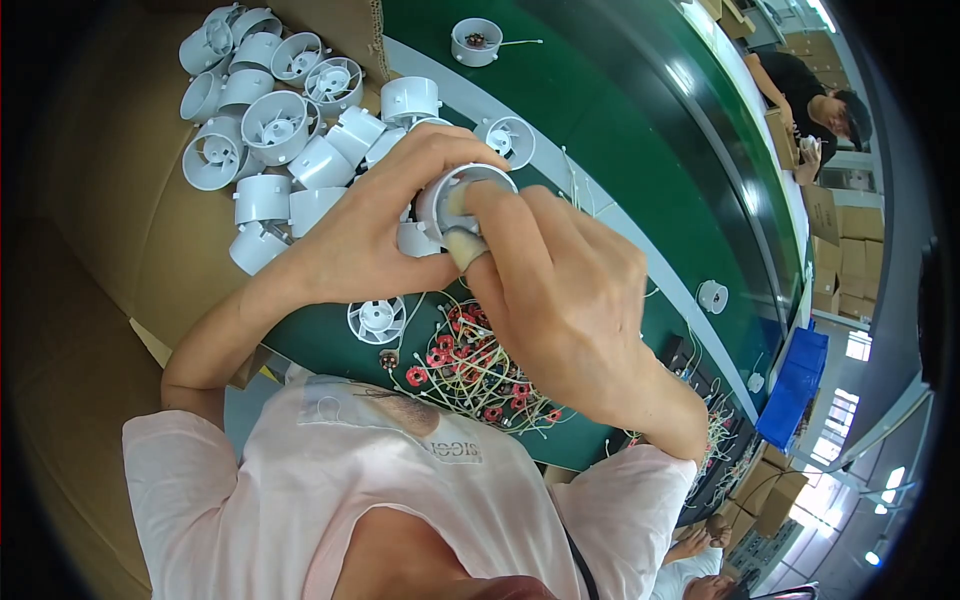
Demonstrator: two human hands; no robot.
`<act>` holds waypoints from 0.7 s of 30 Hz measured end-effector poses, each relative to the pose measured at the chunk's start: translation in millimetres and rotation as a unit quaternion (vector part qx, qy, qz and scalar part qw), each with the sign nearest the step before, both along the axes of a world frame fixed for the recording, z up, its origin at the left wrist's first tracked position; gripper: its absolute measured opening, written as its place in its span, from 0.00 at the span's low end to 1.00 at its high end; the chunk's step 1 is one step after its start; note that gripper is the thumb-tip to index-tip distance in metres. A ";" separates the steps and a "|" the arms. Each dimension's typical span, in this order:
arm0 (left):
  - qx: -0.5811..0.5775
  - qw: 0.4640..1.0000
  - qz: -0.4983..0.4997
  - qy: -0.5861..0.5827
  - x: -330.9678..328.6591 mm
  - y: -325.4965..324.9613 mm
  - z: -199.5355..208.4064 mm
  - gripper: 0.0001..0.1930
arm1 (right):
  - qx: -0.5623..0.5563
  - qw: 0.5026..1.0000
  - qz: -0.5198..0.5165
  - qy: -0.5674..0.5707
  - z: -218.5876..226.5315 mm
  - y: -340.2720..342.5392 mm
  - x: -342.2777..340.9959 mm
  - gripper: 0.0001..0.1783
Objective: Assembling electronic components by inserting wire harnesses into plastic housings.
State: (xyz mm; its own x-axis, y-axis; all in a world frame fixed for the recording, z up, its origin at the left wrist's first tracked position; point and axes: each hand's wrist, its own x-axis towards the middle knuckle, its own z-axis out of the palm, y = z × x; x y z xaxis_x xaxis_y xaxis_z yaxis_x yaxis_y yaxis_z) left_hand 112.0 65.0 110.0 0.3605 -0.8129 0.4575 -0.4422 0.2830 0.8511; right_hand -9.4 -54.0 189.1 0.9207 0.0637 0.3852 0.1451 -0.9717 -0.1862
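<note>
My left hand (pixel 370 225) curls around a white round fan housing (pixel 432 208), its thumb and fingers on either side of the wall. My right hand (pixel 575 280) is closed over the housing's open end. Pale covers sit on its thumb and index fingertips; the index reaches inside and the thumb lies at the rim. Whatever those fingertips pinch is hidden. Below the hands lies a heap of small red-and-copper motor coils (pixel 470 350) with thin pale wires. One white housing with fan blades (pixel 377 320) rests beside the heap, close to a single loose coil (pixel 388 358).
Many white housings (pixel 275 125) are piled on cardboard (pixel 140 220) at the left. Beyond a grey edge strip runs a green conveyor belt (pixel 600 110), carrying a housing with a coil inside (pixel 476 42). A blue bin (pixel 793 385) stands at the right. Two other people are farther off.
</note>
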 end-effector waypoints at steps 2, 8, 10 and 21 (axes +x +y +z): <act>0.006 1.000 -0.003 0.006 -1.5 1.5 2.4 0.32 | 0.069 0.997 0.038 0.010 -1.9 -1.0 1.3 0.14; 0.087 0.996 0.018 0.014 -4.0 6.8 9.7 0.31 | 0.318 0.945 0.057 0.050 -12.4 -17.1 -2.6 0.14; 0.077 0.996 0.037 0.026 -6.6 6.0 7.6 0.31 | 0.331 0.941 0.056 0.039 -13.1 -24.7 -7.6 0.13; 0.124 0.989 0.080 -0.017 -16.3 6.8 14.4 0.32 | 0.763 0.639 -0.031 0.090 -34.7 -49.8 -17.6 0.17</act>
State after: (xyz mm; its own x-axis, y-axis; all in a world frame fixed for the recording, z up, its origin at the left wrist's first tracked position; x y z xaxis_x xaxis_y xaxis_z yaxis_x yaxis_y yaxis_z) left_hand 95.7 71.8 124.4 0.4812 -0.8356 0.2650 -0.4940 -0.0087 0.8694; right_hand -26.9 -103.8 154.4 0.9415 -0.2984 -0.1568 -0.0415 0.3590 -0.9324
